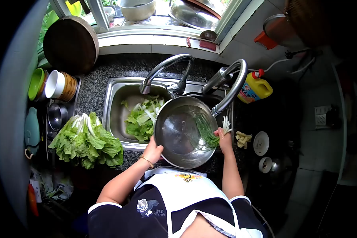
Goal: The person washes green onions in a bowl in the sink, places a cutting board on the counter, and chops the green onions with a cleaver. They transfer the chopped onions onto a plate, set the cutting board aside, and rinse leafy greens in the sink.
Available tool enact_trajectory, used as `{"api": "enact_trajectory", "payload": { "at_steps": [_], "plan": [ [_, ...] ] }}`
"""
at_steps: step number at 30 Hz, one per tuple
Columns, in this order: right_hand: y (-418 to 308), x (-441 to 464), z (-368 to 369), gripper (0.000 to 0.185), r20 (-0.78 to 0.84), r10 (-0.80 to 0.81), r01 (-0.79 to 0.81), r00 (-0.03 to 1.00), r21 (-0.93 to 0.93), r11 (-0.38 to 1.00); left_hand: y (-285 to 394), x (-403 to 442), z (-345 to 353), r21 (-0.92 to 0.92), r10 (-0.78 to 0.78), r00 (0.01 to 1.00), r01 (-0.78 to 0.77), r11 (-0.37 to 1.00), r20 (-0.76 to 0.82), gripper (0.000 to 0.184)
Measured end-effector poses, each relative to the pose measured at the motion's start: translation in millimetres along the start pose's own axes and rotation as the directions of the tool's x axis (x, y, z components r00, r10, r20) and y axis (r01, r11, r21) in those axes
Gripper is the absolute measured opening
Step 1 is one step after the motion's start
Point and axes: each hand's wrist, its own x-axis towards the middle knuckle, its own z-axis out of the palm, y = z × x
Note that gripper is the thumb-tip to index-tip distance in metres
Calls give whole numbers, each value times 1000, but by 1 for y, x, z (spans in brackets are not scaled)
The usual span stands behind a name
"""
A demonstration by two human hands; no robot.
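Observation:
A wide stainless steel basin (178,131) with water in it sits over the right part of the sink. My left hand (151,151) grips its lower left rim, thumb on the edge. In my right hand (225,142), at the basin's right rim, is a bunch of spring onions (205,133). Their white ends stick up past my fingers, and the thin green tops trail into the basin. Loose leafy greens (141,123) lie in the left bowl of the sink (117,107), partly hidden behind the basin.
Two curved taps (168,59) rise behind the sink. A heap of leafy greens (87,142) rests on the counter at left, below stacked bowls (55,84). To the right are a yellow bottle (258,88), ginger-like pieces (243,139) and a white bowl (261,143).

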Motion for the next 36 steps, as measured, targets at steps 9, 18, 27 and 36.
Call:
{"api": "enact_trajectory", "payload": {
  "at_steps": [9,18,27,36],
  "plan": [
    [-51,-39,66,33,-39,-141,143,989,468,872,13,-52,-97,-196,-205,976,189,962,-69,51],
    [-77,-45,74,38,-263,186,151,947,872,465,55,-61,-190,-138,-48,947,4,990,-319,71],
    [-92,-44,71,37,-390,178,240,903,804,544,52,-19,-227,643,678,580,-314,699,-453,70],
    [-112,-51,62,31,-556,-43,421,830,573,703,57,-16,-234,915,908,269,-163,370,-320,49]
  ]
}}
